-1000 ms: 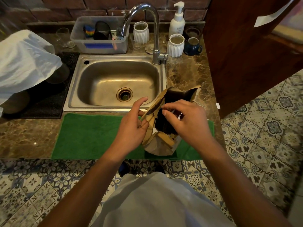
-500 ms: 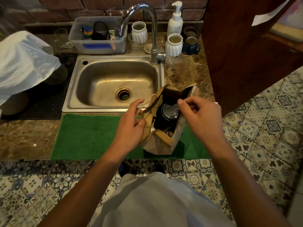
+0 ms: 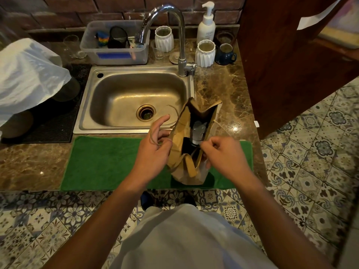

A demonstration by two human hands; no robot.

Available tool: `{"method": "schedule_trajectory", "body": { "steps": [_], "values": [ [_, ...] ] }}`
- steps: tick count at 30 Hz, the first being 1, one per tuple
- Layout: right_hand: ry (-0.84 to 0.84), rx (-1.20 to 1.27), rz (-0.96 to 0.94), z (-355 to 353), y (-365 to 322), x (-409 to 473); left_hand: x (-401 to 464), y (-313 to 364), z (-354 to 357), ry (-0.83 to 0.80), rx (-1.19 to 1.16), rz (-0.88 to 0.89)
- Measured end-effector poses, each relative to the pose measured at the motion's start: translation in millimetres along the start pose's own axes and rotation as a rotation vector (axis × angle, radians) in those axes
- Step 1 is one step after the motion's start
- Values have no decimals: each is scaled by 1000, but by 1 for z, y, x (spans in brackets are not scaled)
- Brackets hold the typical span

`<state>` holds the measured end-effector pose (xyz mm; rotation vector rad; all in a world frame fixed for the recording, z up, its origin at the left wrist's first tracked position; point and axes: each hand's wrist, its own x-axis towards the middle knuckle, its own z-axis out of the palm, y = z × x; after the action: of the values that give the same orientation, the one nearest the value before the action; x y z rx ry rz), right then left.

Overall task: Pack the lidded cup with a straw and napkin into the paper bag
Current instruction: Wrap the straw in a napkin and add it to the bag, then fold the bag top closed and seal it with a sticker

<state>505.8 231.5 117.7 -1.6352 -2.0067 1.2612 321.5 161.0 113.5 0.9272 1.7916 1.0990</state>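
A brown paper bag [image 3: 182, 133] stands upright on the green mat [image 3: 108, 162] at the counter's front edge. Its mouth gapes upward. Inside I see the dark lidded cup [image 3: 187, 147] and something white and crumpled, probably the napkin [image 3: 198, 130]. No straw can be made out. My left hand [image 3: 153, 152] is at the bag's left side with a thin twine handle looped over its fingers. My right hand [image 3: 223, 154] pinches the other twine handle at the bag's right rim.
A steel sink [image 3: 134, 98] with a tall tap [image 3: 174, 26] lies just behind the bag. White ribbed cups [image 3: 205, 53], a blue mug [image 3: 225, 54], a soap bottle [image 3: 206, 24] and a plastic tub [image 3: 114, 43] line the back. A wooden cabinet [image 3: 291, 55] stands to the right.
My right hand drew back from the bag's mouth to its right rim and took a handle. The left hand shifted from the bag's edge to the left handle. The bag's mouth has opened wider.
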Motion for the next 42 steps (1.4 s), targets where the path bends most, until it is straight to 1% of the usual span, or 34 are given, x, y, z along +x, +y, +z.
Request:
{"method": "schedule_trajectory", "body": {
  "steps": [7, 10, 13, 16, 18, 20, 22, 25, 27, 30, 32, 34, 35, 36, 39, 42],
  "values": [
    [-46, 67, -15, 11, -15, -6, 8, 8, -4, 16, 27, 17],
    [-83, 151, -14, 20, -21, -6, 9, 9, -4, -59, 17, 15],
    [-71, 233, -10, 31, -23, -3, 2, 5, -1, -128, 65, 48],
    [-64, 251, -22, 37, -20, -1, -4, 2, -3, -154, 73, 73],
    [-94, 266, -24, 38, -18, -2, -5, -1, -7, -162, 132, 75],
    [-137, 211, -80, 37, -16, -5, -11, -6, -13, -197, 218, 114],
    [-164, 131, -178, 37, -14, -7, -15, -13, -18, -211, 297, 159],
    [-226, 27, -314, 30, -11, -12, -12, -24, -23, -121, 346, 228],
    [-228, -51, -380, 19, -9, -14, -8, -29, -25, -52, 355, 256],
    [-117, 21, -382, -1, -4, -13, 1, -37, -31, 12, 356, 244],
    [66, 48, -389, -13, 1, -8, 6, -41, -35, 23, 357, 234],
    [258, -13, -389, -23, 8, 3, 9, -43, -39, 14, 348, 235],
    [310, -68, -372, -26, 13, 10, 10, -43, -41, 9, 343, 230],
    [314, -126, -340, -29, 17, 17, 11, -43, -42, 5, 335, 223],
    [144, -233, -282, -32, 24, 32, 14, -42, -44, -10, 312, 203],
    [27, -156, -340, -27, 27, 35, 15, -41, -46, -24, 267, 197]
  ]
}}
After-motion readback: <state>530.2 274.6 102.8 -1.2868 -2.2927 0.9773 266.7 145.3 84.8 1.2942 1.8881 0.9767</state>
